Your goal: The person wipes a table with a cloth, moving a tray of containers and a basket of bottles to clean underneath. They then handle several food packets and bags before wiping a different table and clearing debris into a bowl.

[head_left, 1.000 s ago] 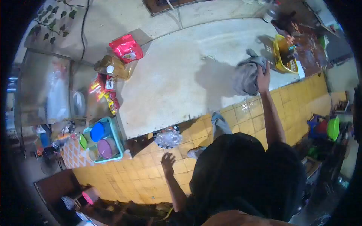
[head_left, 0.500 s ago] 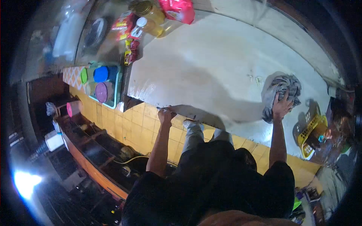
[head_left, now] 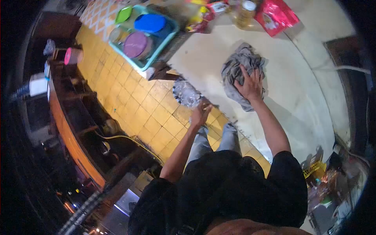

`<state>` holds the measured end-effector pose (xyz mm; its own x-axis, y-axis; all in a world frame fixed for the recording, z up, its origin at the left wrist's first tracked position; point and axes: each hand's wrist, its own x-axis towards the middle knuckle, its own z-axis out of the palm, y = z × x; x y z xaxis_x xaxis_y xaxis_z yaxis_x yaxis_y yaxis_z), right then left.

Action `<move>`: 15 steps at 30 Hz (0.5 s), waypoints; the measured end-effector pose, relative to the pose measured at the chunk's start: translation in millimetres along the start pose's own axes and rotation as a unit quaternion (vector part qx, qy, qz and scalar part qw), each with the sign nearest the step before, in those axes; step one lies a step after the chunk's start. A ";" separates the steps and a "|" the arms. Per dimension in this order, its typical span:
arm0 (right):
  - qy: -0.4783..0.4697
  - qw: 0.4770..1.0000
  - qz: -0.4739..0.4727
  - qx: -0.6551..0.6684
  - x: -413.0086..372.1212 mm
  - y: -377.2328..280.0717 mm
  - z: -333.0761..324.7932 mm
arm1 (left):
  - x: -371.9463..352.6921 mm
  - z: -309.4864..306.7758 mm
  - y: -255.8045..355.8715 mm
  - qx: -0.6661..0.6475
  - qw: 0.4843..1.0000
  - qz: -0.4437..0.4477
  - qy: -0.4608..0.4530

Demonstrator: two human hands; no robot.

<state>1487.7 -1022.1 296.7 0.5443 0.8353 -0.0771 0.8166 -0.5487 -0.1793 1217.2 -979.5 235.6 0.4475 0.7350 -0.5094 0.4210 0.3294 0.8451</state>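
My right hand (head_left: 250,85) lies spread over a crumpled grey cloth (head_left: 241,64), pressing it against the white tabletop (head_left: 290,82). Just off the table's near left edge, my left hand (head_left: 200,114) has its thumb and forefinger apart. Close beyond those fingertips is a piece of clear crinkled plastic (head_left: 187,94) with a dark-and-white patterned rim. It overlaps the yellow tiled floor and the table edge in this view.
A pale teal tray (head_left: 159,53) at upper left bears containers with green, blue and purple lids. A red packet (head_left: 276,17) and a white-capped jar (head_left: 246,15) stand at the table's far end. A yellow basket (head_left: 313,170) is at lower right.
My view has swung right-to-left toward the tray. My right hand has slid the grey cloth leftward across the table. My left hand has left the table edge, and the clear plastic now shows.
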 end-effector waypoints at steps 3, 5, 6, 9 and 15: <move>0.013 0.998 -0.054 0.006 14.0 -76.0 12.0 | -52.4 -59.3 -22.8 0.068 0.998 0.007 -0.006; 0.031 0.995 -0.088 0.017 19.9 -120.7 24.2 | -85.1 -99.8 -82.2 0.026 0.998 -0.032 0.047; 0.027 0.995 -0.093 0.016 18.9 -139.0 29.5 | -105.7 -118.2 -107.0 -0.016 0.994 -0.076 0.078; 0.029 0.994 -0.103 0.028 11.3 -187.9 28.0 | -151.8 -166.7 -135.5 0.016 0.983 -0.119 0.137; 0.043 0.990 -0.116 0.068 6.7 -256.0 61.1 | -176.3 -218.1 -118.0 -0.059 0.967 -0.150 0.199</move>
<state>1270.6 -873.9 282.1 0.3652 0.9287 0.0643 0.8912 -0.3288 -0.3126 916.5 -1018.8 261.0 -0.0301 0.7584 -0.6511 0.3810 0.6109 0.6940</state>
